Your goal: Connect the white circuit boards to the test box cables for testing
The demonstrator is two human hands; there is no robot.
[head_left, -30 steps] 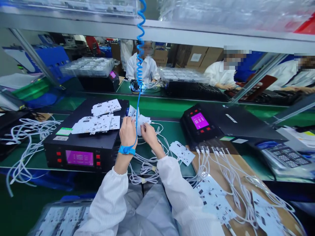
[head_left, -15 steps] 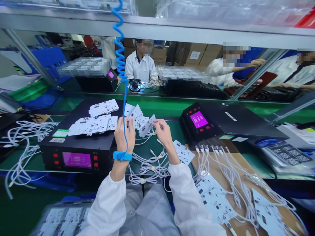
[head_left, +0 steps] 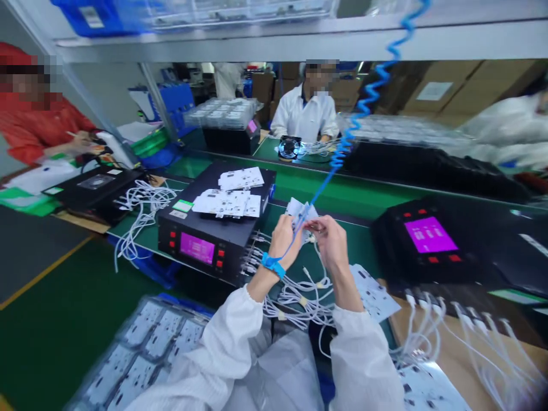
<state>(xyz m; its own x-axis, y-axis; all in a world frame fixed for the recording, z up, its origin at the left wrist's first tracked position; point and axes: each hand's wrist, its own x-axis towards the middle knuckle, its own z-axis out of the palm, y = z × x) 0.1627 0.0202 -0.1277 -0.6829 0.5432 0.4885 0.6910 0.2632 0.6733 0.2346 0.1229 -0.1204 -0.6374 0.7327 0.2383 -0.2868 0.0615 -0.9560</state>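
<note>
My left hand (head_left: 283,244), with a blue wrist strap (head_left: 273,265), is closed on white circuit boards (head_left: 296,206) above the green bench. Close beside it, my right hand (head_left: 333,244) has its fingers pinched together at the boards' right edge; its fingertips are partly hidden. A coiled blue cord (head_left: 351,128) runs down across the left hand to the strap. Under both hands lie bundled white cables (head_left: 299,299). Another white board (head_left: 373,292) rests right of my right wrist. More boards (head_left: 226,202) are stacked on the black box (head_left: 205,225) to the left.
A second black box (head_left: 411,240) with a pink screen stands at right, its white cables (head_left: 422,319) plugged in. A clear tray of boards (head_left: 141,348) sits low at left. Across the bench a person in white sits; a person in red (head_left: 43,125) is at far left.
My view has turned left, bringing the person in red into sight. My hands have come closer together, and the boards, spread apart before, are now gathered between them.
</note>
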